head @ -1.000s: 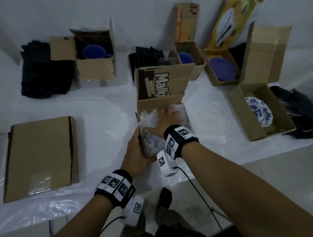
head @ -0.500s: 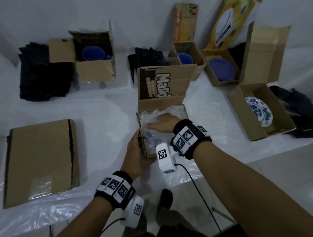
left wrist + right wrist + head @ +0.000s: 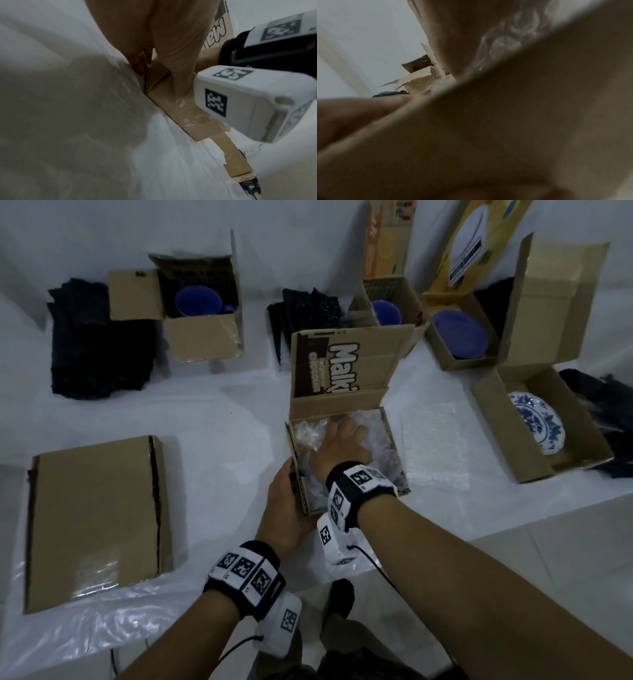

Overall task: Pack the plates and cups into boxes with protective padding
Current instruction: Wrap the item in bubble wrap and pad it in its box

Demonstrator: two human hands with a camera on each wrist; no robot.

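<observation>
A cardboard box (image 3: 339,405) with a raised "Malki" flap stands at the table's middle front, filled with clear bubble wrap (image 3: 308,429). My right hand (image 3: 342,443) lies palm down inside it and presses on the wrap, its fingertips sunk out of sight. The right wrist view is blurred, showing only palm and a patch of bubble wrap (image 3: 505,43). My left hand (image 3: 284,508) grips the box's near left corner. In the left wrist view its thumb lies on the front face of the box (image 3: 180,116) and its fingers (image 3: 139,60) on the left side.
A blue-patterned plate (image 3: 536,426), a blue plate (image 3: 460,335) and two blue cups (image 3: 387,313) (image 3: 198,301) each sit in an open box. A closed flat box (image 3: 96,518) lies left. Dark padding piles (image 3: 96,354) (image 3: 308,306) lie behind; a bubble wrap sheet (image 3: 435,446) lies right.
My right hand has shifted over the wrap, from flat and pointing left to pointing toward the box's far right. The left hand keeps its hold on the corner.
</observation>
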